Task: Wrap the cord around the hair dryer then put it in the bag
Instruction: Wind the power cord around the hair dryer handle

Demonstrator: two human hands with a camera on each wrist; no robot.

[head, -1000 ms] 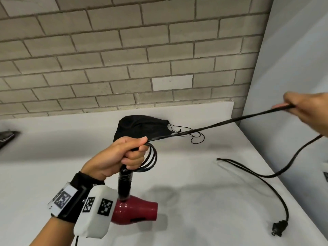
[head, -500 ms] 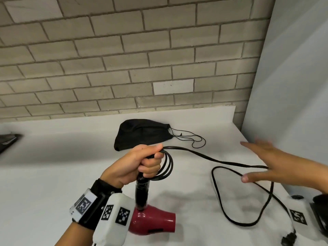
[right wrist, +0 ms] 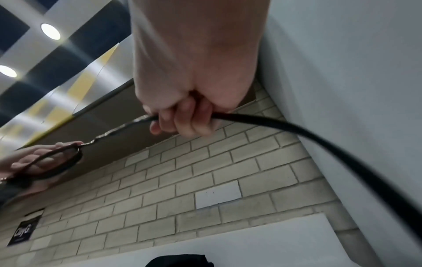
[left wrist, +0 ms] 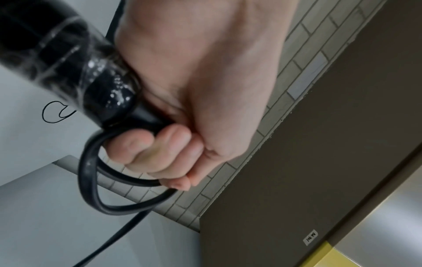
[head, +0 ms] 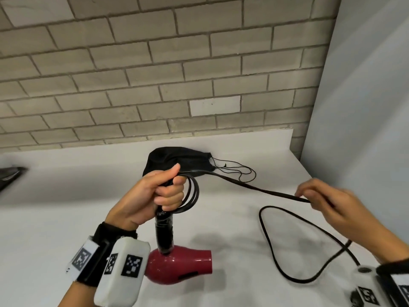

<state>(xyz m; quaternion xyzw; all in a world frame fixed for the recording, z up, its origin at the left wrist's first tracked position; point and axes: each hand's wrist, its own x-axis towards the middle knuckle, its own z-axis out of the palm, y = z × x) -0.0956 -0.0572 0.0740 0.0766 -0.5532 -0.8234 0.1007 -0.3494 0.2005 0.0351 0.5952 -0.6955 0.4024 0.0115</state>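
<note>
— Where is the hair dryer right now?

— In my left hand. My fingers are wrapped tight round the top of its black handle, so the red body hangs nozzle-out below my fist, above the worktop near its front edge.

— And the cord?

— A few loops of it lie round my left fingers and the handle end; my thumb pins them on top. From there it runs across to my right hand, held above the right side of the worktop. That hand's grip is closed on the cord, fingers curled round it. Behind that hand the slack drops and lies in a big loop on the worktop toward the right edge.

— Can you see the plug?

— No, it is out of view.

— The bag?

— The black drawstring bag lies flat toward the back edge, by the brick wall, just behind my left hand. Its thin drawstrings trail out to the right on the worktop.
</note>
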